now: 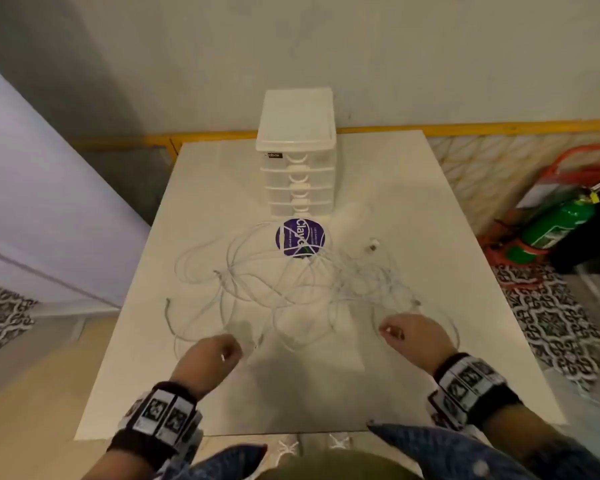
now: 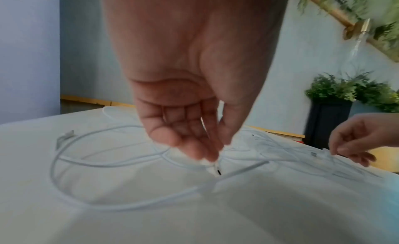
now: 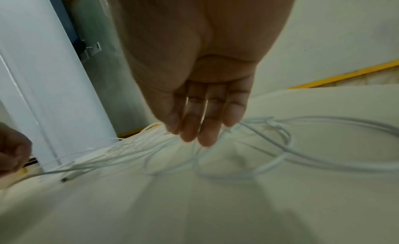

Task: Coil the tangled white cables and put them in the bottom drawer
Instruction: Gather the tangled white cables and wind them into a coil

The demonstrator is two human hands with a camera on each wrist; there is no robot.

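Several tangled white cables (image 1: pixel 284 289) sprawl across the middle of the white table (image 1: pixel 291 393). A white plastic drawer unit (image 1: pixel 297 161) stands at the table's back, its bottom drawer (image 1: pixel 300 207) pushed in. My left hand (image 1: pixel 238 348) hangs over the near left loops. In the left wrist view its fingertips (image 2: pixel 208 157) pinch a plug end of a cable (image 2: pixel 213 168). My right hand (image 1: pixel 387 330) is over the right loops; its thumb and fingers (image 3: pixel 190 135) reach down into the strands and pinch one cable (image 2: pixel 323 153).
A round purple sticker (image 1: pixel 300 237) lies on the table just in front of the drawers, under some strands. A small white plug (image 1: pixel 373 244) lies to its right. A green fire extinguisher (image 1: pixel 555 226) stands on the floor to the right of the table.
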